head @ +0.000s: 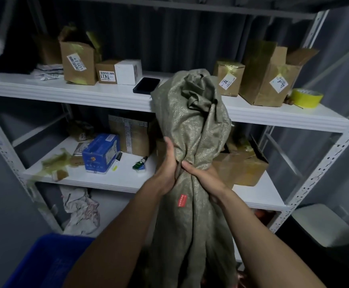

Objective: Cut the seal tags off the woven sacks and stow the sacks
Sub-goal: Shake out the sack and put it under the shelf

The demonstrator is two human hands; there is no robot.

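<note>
Left hand (168,163) and right hand (202,175) close together, nearly touching, both clamped round the gathered middle of one sack (192,121): left fingers behind the cloth, right thumb lying across the front.

Sack held up in front of the rack, at centre. Olive-green woven cloth with a dull shine, much creased. Upper part bulging above the hands, its crumpled top folded over and reaching above the front edge of the upper shelf (65,90). Lower part hanging in long folds between the two forearms, down to the bottom of the view. Small red tag (182,200) on the cloth just under the hands; print too small to read.

At far left below, corner of a blue crate (45,260), beside the left forearm. On the upper shelf, a tall brown carton (78,63), then a white box (128,71), then a dark phone (146,85) lying at the front edge, just beside the sack. On the middle shelf (107,179), a blue box (101,152) with a marker (116,161) next to it, then bare white board up to the left hand. Right of the sack, an open carton (242,167) on the middle shelf, partly hidden. Above it more brown cartons and a yellow tape roll (306,97) near the shelf end. Perforated rack post (325,163) at the right edge.
</note>
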